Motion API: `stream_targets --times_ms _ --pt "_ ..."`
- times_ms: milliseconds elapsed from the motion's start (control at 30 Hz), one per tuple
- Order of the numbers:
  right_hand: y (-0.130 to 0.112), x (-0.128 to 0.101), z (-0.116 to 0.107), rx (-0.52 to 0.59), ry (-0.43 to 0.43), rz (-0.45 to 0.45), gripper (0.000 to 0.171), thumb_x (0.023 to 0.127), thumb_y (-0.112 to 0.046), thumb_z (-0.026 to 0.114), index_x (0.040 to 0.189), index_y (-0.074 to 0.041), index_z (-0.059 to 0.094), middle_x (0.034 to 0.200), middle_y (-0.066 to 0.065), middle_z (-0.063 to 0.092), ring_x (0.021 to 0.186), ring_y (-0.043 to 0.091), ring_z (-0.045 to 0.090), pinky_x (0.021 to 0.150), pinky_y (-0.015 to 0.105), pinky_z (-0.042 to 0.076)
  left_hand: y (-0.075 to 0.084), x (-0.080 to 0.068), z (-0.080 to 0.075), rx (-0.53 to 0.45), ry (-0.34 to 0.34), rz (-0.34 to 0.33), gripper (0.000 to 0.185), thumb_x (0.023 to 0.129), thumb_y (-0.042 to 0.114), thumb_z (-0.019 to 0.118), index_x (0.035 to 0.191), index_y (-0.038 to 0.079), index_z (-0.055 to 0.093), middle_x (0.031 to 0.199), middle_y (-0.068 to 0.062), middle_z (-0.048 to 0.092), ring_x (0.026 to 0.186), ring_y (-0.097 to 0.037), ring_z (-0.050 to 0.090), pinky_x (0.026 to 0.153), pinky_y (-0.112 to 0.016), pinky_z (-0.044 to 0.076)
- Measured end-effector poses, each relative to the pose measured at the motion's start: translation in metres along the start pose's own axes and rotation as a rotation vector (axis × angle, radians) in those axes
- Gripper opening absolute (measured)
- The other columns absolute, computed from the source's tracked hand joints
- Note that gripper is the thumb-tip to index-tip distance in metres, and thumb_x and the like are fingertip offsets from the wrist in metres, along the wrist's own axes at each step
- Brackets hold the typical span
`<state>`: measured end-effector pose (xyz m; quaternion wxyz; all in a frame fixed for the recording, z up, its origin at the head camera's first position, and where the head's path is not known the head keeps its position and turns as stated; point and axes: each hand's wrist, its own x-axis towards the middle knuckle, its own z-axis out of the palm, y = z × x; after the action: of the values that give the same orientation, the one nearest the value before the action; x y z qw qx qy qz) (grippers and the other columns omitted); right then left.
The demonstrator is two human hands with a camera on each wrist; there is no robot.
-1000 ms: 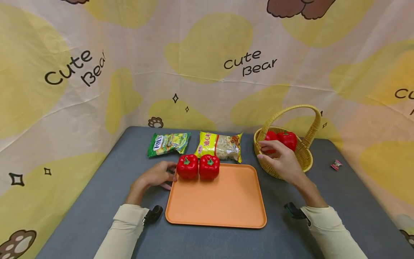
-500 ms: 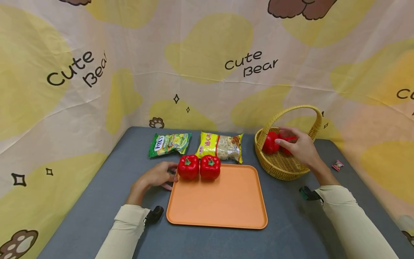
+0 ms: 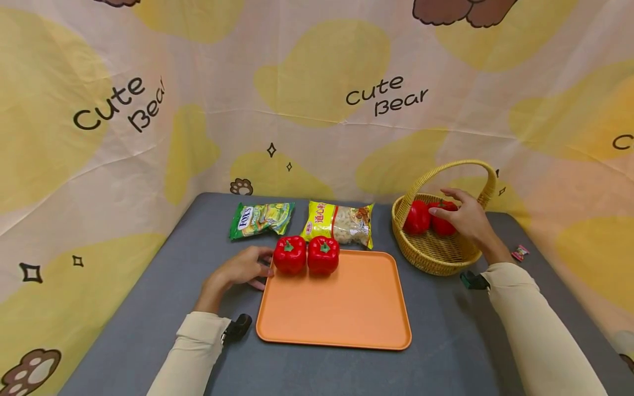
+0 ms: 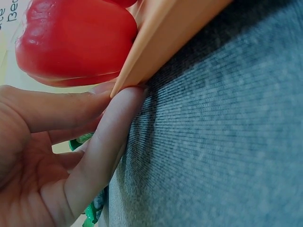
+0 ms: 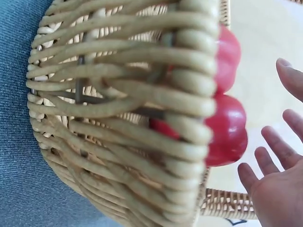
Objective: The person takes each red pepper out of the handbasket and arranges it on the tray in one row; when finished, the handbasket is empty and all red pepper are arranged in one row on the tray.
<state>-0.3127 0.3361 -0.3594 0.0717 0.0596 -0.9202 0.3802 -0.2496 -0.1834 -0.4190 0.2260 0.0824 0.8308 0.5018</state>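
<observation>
The left hand (image 3: 244, 265) pinches the left edge of a rectangular orange tray (image 3: 342, 308), probably stiff, its long axis left to right. Farther off, the loosely spread right hand (image 3: 469, 220), holding nothing, is beside glossy red bell peppers (image 3: 417, 216) in a yellow wicker basket (image 3: 432, 266): likely light and slippery, best gripped round the sides, the right one seemingly stem-up.

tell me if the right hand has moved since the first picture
Yes: in the head view, the right hand has moved rightward, judged against the basket.
</observation>
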Motion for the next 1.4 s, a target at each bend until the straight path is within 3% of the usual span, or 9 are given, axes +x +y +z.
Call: stream_targets --times_ms 300,533,800,1167,1400 --pt "0.01 0.003 0.002 -0.029 -0.052 0.054 0.084 0.087 -0.043 0.071 0.152 -0.009 0.029 0.149 0.025 0.036 0.136 0.048 0.03 0.108 0.066 0.028 0.0 0.0 0.001 0.01 0.003 -0.009 0.051 0.09 -0.002 0.058 0.139 -0.005 0.044 0.123 -0.019 0.054 0.09 -0.022 0.064 0.065 -0.039 0.061" --pt "0.015 0.001 0.003 -0.047 -0.01 0.021 0.074 0.09 -0.025 0.069 0.151 -0.008 0.031 0.14 0.026 0.046 0.127 0.046 0.042 0.1 0.061 0.041 0.002 -0.001 0.0 0.025 0.009 -0.023 0.051 0.091 -0.002 0.057 0.14 -0.004 0.043 0.125 -0.019 0.054 0.09 -0.021 0.063 0.065 -0.038 0.061" --pt "0.017 -0.004 0.004 -0.077 0.055 -0.031 0.061 0.088 -0.01 0.07 0.143 -0.003 0.043 0.123 0.026 0.055 0.119 0.042 0.047 0.096 0.058 0.044 0.003 -0.002 0.001 0.024 0.009 -0.029 0.052 0.091 -0.003 0.057 0.14 -0.005 0.042 0.124 -0.019 0.053 0.09 -0.021 0.063 0.065 -0.038 0.061" --pt "0.021 -0.006 0.005 -0.184 0.086 -0.119 0.063 0.082 -0.009 0.076 0.136 0.007 0.05 0.121 0.031 0.051 0.115 0.046 0.043 0.094 0.063 0.038 0.002 -0.003 0.001 0.016 0.008 -0.017 0.052 0.09 -0.003 0.057 0.14 -0.006 0.042 0.124 -0.019 0.053 0.09 -0.022 0.063 0.065 -0.038 0.061" --pt "0.022 -0.009 0.006 -0.222 0.06 -0.08 0.056 0.083 -0.013 0.075 0.129 0.01 0.054 0.122 0.032 0.041 0.114 0.048 0.036 0.088 0.06 0.038 0.001 -0.002 0.001 0.009 0.005 -0.015 0.052 0.09 -0.003 0.057 0.14 -0.005 0.042 0.124 -0.019 0.053 0.09 -0.021 0.063 0.065 -0.039 0.061"
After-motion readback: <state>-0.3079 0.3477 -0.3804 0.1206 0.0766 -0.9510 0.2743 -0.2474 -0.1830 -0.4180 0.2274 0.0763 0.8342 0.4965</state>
